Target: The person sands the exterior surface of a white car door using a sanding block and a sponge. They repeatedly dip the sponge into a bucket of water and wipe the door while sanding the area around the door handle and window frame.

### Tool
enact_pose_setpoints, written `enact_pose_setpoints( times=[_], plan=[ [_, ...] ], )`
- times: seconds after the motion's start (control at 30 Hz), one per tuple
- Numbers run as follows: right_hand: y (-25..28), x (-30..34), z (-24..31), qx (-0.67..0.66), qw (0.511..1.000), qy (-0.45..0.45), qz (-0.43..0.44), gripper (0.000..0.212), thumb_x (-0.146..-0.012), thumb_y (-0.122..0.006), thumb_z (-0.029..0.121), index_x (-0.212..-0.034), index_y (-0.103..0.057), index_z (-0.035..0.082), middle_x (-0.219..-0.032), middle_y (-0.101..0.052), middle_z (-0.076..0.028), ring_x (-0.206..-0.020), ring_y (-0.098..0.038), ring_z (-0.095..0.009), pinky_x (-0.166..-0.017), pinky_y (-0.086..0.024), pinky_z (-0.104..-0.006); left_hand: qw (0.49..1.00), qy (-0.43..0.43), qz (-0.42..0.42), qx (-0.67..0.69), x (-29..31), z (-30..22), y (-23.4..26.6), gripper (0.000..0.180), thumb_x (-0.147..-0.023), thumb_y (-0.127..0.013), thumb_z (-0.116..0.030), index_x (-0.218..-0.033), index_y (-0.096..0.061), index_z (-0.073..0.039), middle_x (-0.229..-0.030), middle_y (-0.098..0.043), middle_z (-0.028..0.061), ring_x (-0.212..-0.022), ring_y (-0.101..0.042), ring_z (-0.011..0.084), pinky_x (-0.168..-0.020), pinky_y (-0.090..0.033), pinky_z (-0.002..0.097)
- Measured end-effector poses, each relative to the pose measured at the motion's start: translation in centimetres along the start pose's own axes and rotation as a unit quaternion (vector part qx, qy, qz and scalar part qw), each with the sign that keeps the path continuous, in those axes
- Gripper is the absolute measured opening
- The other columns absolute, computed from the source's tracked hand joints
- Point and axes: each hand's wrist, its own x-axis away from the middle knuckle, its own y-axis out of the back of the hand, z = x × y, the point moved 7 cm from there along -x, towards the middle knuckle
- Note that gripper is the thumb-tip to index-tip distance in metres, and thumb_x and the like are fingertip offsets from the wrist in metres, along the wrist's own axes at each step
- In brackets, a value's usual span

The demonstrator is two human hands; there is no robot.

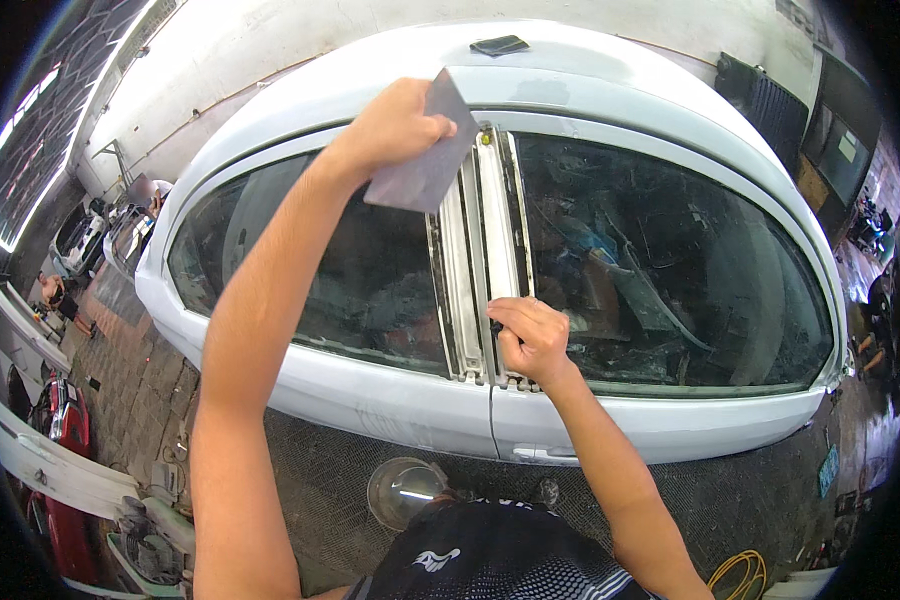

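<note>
A stiff grey rectangular sheet [425, 172] is gripped in my left hand [402, 122], my thumb pressed over its face. It hangs tilted in front of the roof edge and the top of the door pillar. Lower down, my right hand [532, 338] is closed with its fingertips against the pale pillar strip [495, 225] between the two side windows. A small dark bit shows at those fingers; what it belongs to is hidden. The pale car [390, 405] stands side-on before me, and a yellowish dab [486, 135] sits at the pillar's top.
A black folded piece [499, 45] lies on the roof. By my feet stands a round metal bucket [407, 492]. A yellow coiled hose [738, 577] lies at lower right. Red car parts [67, 415] and a white panel [50, 455] are at left. Farther back, a person [58, 295] sits low.
</note>
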Motion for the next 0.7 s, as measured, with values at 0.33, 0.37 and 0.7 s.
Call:
enact_pose_setpoints(
  times=[0.33,0.37,0.7],
  plan=[
    [0.0,0.2,0.3,-0.018,1.0,-0.004,-0.005,0.027,-0.065,-0.057,-0.006,-0.086,-0.073,0.0,-0.089,-0.076,-0.013,-0.073,-0.072,-0.027,-0.066,-0.058,-0.0344,0.962,0.091,-0.217,0.138,4.1,0.3,-3.4,0.023,-0.086,-0.065,-0.001,-0.107,-0.071,0.006,-0.093,-0.073,0.0097,-0.082,-0.067,0.0167,-0.078,-0.051,0.0325],
    [0.0,0.5,0.3,-0.019,1.0,-0.007,-0.006,0.027,-0.065,-0.057,-0.006,-0.086,-0.073,0.0,-0.089,-0.076,-0.013,-0.073,-0.072,-0.028,-0.066,-0.058,-0.0343,0.958,0.09,-0.224,0.153,4.2,0.3,-3.6,0.023,-0.085,-0.066,-0.001,-0.107,-0.072,0.006,-0.094,-0.073,0.0093,-0.083,-0.067,0.0164,-0.077,-0.051,0.0321],
    [0.2,0.3,0.0,-0.014,1.0,0.007,-0.021,0.026,-0.065,-0.062,-0.004,-0.087,-0.072,0.003,-0.088,-0.075,-0.01,-0.071,-0.07,-0.026,-0.064,-0.057,-0.0339,0.956,0.116,-0.221,0.157,4.2,0.4,0.5,0.025,-0.086,-0.068,-0.003,-0.109,-0.07,0.006,-0.094,-0.074,0.012,-0.08,-0.069,0.0172,-0.074,-0.054,0.0319]
  ],
)
